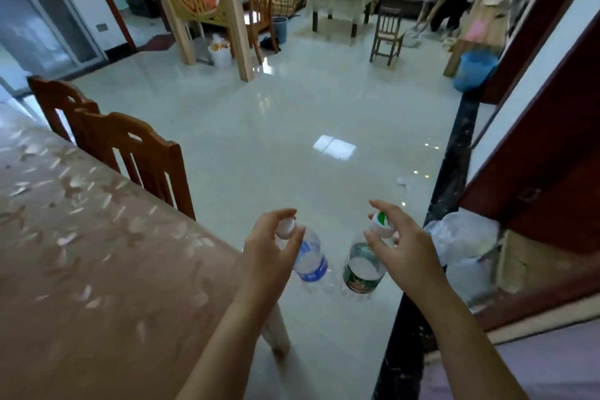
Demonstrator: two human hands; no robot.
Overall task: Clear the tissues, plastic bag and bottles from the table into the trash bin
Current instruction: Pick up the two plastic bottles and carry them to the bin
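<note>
Dangling from two hands, two bottles.

1 head-worn view faces forward and down, near both hands.

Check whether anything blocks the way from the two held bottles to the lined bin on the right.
Nothing visible does. The left hand holds the blue-label bottle, the right hand the green-label bottle, both by the cap. Only bare floor lies toward the trash bin.
</note>
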